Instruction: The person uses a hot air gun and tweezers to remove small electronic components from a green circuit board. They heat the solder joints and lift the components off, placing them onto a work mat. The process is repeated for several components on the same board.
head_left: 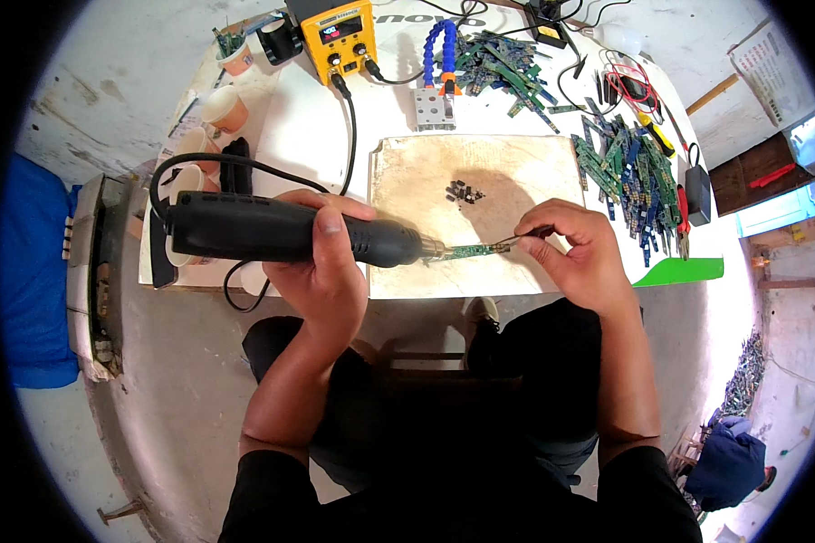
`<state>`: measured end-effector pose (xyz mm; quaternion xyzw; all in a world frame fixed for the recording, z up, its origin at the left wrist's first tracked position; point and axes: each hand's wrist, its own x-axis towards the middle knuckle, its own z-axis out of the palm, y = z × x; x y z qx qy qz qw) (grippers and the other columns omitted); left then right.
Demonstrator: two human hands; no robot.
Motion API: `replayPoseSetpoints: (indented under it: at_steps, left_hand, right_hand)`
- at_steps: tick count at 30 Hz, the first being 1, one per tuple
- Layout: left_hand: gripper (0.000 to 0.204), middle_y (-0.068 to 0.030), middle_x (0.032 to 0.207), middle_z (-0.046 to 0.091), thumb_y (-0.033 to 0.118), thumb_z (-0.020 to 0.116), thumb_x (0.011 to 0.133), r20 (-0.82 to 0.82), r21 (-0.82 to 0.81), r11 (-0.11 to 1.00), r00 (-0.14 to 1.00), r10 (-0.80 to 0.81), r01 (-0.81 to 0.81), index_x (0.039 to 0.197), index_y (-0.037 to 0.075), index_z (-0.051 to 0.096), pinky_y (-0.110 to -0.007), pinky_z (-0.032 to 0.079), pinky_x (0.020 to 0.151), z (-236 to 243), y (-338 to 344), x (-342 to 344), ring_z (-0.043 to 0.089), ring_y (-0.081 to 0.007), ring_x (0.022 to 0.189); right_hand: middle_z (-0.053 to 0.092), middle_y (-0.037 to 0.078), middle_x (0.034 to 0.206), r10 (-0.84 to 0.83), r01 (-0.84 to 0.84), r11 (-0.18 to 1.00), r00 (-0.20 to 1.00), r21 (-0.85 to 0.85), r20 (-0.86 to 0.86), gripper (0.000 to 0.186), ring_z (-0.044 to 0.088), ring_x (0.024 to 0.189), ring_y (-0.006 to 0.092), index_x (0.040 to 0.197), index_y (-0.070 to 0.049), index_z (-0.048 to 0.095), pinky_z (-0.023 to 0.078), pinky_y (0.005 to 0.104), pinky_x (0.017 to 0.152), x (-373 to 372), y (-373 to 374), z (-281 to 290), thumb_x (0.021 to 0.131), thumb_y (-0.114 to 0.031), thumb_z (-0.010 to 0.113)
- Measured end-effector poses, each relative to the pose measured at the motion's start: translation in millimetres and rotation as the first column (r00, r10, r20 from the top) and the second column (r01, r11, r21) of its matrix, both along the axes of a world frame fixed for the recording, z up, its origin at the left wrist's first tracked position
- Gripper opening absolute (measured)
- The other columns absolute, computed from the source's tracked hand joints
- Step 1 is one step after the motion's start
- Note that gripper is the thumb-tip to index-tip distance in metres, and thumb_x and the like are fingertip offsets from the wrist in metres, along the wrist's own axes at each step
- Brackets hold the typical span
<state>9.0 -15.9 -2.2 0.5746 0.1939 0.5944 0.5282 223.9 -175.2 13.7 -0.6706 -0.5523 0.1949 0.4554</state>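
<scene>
My left hand [321, 258] is wrapped round a black hot air gun [290, 233], its metal nozzle pointing right. Just beyond the nozzle is a narrow green circuit board strip [469, 252], held above the worn board. Thin tweezers [532, 235] are pinched between the fingers and thumb of my right hand [581, 255], their tips at the strip's right end. Whether the nozzle touches the strip I cannot tell. On the pale, scorched work board [417, 181] lies a small heap of black chips [465, 192], farther off than the strip.
A yellow soldering station [335, 45] stands at the back left, its cable [351, 136] running toward me. Paper cups [225, 110] line the left edge. Piles of circuit board strips [629, 172] lie right and at the back, near a blue flexible hose [432, 54] and red-handled pliers [683, 217].
</scene>
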Motion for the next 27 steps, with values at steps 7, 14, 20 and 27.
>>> replayPoseSetpoints:
  at_steps: [7, 14, 20, 27]
  left_hand:
    - [0.020, -0.0128, 0.079, 0.066, 0.020, 0.055, 0.097, -0.039, 0.015, 0.999, 0.999, 0.029, -0.029, 0.105, 0.002, 0.050, -0.029, 0.054, 0.071, 0, -3, 2, 0.064, -0.0179, 0.073]
    - [0.020, -0.0129, 0.080, 0.067, 0.020, 0.055, 0.098, -0.065, -0.001, 0.999, 0.997, 0.037, -0.037, 0.106, 0.002, 0.051, -0.028, 0.054, 0.070, -1, 0, 0, 0.065, -0.0175, 0.075]
    - [0.016, -0.0126, 0.082, 0.068, 0.015, 0.056, 0.098, -0.036, -0.044, 0.999, 0.999, -0.011, 0.009, 0.104, 0.001, 0.051, -0.028, 0.052, 0.077, 0, -3, 0, 0.064, -0.0154, 0.077]
    - [0.016, -0.0126, 0.085, 0.068, 0.013, 0.057, 0.098, -0.034, -0.027, 0.998, 0.997, -0.062, 0.061, 0.105, 0.001, 0.049, -0.029, 0.051, 0.081, -2, -8, 2, 0.063, -0.0151, 0.081]
  right_hand:
    - [0.069, 0.011, 0.087, -0.003, 0.003, 1.000, 0.999, 0.002, 0.053, 0.011, 0.066, 0.079, 0.0211, 0.092, 0.000, 0.068, 0.050, 0.0286, 0.073, 0, -1, -3, 0.082, 0.004, 0.071]
    - [0.069, 0.012, 0.087, 0.023, -0.024, 0.999, 0.999, 0.030, 0.042, 0.011, 0.067, 0.078, 0.0227, 0.091, 0.001, 0.068, 0.051, 0.0290, 0.072, -13, 6, -4, 0.082, 0.004, 0.071]
    - [0.069, 0.012, 0.087, 0.014, -0.015, 0.999, 0.999, 0.031, 0.040, 0.010, 0.067, 0.077, 0.0237, 0.091, 0.000, 0.069, 0.051, 0.0294, 0.072, -16, 7, -5, 0.082, 0.003, 0.071]
    - [0.069, 0.011, 0.086, -0.035, 0.034, 0.999, 0.998, 0.034, 0.045, 0.010, 0.065, 0.076, 0.0217, 0.091, 0.000, 0.069, 0.050, 0.0289, 0.070, -14, 6, -8, 0.082, 0.004, 0.071]
